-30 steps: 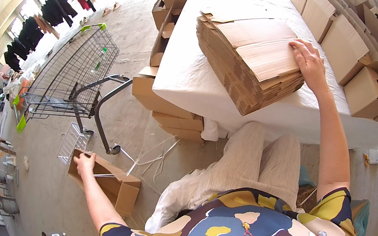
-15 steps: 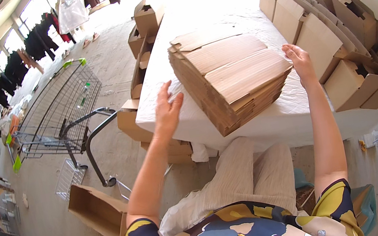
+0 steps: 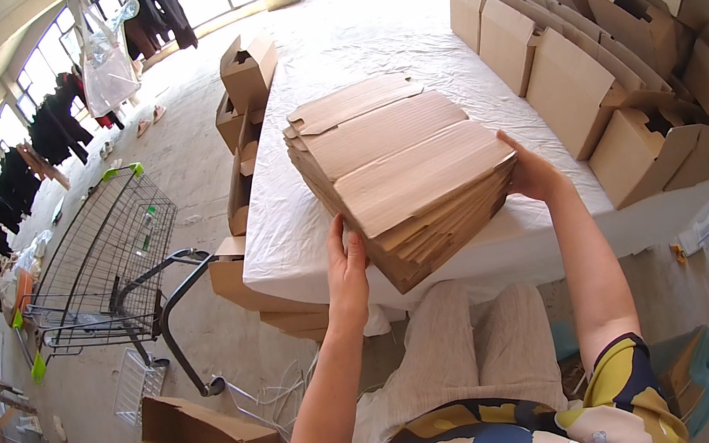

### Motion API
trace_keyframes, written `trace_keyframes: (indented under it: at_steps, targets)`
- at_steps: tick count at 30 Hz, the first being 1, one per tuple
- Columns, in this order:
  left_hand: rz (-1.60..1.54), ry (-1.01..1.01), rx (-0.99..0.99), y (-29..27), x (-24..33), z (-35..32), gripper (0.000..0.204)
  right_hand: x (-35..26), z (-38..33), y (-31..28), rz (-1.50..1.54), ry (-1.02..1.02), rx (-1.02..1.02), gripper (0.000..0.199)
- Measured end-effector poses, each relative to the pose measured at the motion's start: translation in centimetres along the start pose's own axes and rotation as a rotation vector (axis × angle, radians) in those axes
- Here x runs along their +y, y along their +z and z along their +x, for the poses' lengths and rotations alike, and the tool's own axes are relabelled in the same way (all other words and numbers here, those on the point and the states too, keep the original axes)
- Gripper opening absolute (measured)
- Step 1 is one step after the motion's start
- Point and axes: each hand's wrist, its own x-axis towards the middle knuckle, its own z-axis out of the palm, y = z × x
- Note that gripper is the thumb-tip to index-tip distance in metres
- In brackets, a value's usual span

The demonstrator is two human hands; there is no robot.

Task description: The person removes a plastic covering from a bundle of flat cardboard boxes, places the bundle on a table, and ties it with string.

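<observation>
At the centre of the frame, the left hand (image 3: 345, 266) and right hand (image 3: 532, 174), fingers spread flat, clamp opposite ends of the stack of flattened cartons (image 3: 402, 170) on the white-covered bench (image 3: 397, 34), apparently squaring its edges.

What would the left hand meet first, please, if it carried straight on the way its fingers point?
The left hand already rests against the near-left side of the stack of flat cardboard sheets, fingers pointing up along it, so it would probably slide along the stack's edge.
</observation>
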Motion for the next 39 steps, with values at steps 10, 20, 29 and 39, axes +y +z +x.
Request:
trace_keyframes:
  at_steps: [10,20,29,39]
  targets:
    - [-0.204,-0.013,0.168,-4.9,1.6,3.9,0.046,-0.4,-1.9,6.7,-0.049,0.058,-0.009,0.083]
    - [-0.301,-0.021,0.121,-20.6,0.0,11.0,0.048,-2.1,0.1,20.3,-0.038,-0.043,-0.065,0.084]
    - [-0.188,0.111,0.231,-21.9,3.2,11.4,0.066,-1.8,0.6,19.4,-0.144,-0.028,-0.008,0.088]
    - [-0.055,0.227,0.113,-18.2,8.3,10.2,0.082,-3.4,5.8,20.2,-0.043,-0.163,0.010,0.114]
